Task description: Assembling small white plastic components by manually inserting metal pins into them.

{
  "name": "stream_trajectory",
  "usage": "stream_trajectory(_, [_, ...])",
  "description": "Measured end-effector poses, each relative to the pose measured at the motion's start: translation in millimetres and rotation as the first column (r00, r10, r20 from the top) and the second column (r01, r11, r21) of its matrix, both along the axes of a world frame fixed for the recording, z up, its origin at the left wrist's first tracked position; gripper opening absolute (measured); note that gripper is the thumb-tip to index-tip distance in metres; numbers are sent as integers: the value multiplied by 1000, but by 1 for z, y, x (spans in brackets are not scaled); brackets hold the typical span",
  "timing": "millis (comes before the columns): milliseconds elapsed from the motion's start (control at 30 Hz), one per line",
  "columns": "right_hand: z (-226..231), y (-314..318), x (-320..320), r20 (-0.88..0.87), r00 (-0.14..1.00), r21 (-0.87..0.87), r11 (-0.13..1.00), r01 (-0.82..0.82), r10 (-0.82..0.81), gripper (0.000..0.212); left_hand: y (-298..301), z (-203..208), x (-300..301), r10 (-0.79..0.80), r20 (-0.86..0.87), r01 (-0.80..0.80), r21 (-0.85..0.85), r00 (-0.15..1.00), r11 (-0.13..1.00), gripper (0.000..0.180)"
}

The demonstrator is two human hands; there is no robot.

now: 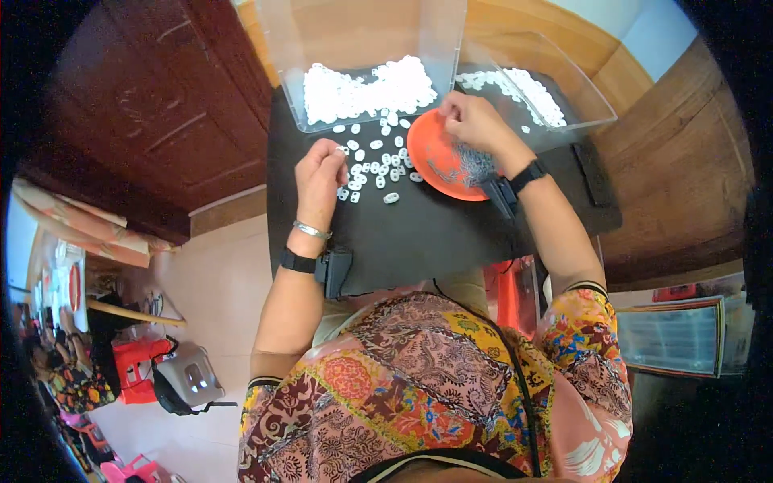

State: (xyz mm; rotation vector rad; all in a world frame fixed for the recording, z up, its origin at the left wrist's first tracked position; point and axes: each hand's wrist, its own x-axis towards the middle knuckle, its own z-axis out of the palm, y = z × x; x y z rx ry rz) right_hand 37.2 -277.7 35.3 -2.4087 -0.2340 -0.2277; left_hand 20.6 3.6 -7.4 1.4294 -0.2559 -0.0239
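My left hand (320,171) is closed in a pinch at the left of the black table, with a small white plastic piece (344,150) at its fingertips. Several like it, oval or rectangular with dark holes, lie scattered beside it, among them a loose white piece (391,198) nearest me. Over the far rim of a round orange plate (427,153), my right hand (477,122) has its thumb and fingers pressed together; what they hold, if anything, cannot be made out. Thin grey metal bits (475,165), too small to name, are heaped in the plate below that wrist.
A clear plastic bin (282,88) holding a white pile (366,90) stands at the table's far side. Right of it is another clear container (592,105) with more white pieces. A dark flat bar (592,175) lies at the right edge of the black table (394,249).
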Motion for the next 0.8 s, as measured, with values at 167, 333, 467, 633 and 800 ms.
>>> stream_trajectory(167, [10, -2, -15, 10, 998, 193, 979, -61, 60, 11, -6, 11, -14, -4, 33, 4, -16, 999, 1000, 11])
stream_trajectory(333, [42, 48, -43, 20, 973, 374, 901, -219, 228, 12, -14, 28, -38, 7, 102, -13, 60, 995, 998, 13])
stream_trajectory(467, [46, 84, -65, 78, 918, 564, 743, -361, 388, 13, -9, 37, -59, -34, 141, 28, 47, 989, 998, 15])
stream_trajectory(633, [18, 108, -78, 36, 884, 487, 764, -422, 465, 14, 8, 14, -95, 32, 53, -36, 81, 998, 996, 17])
stream_trajectory(800, [-3, 125, -83, -6, 847, 491, 740, -460, 531, 13, 16, 1, -110, 116, 52, -122, 111, 992, 986, 16])
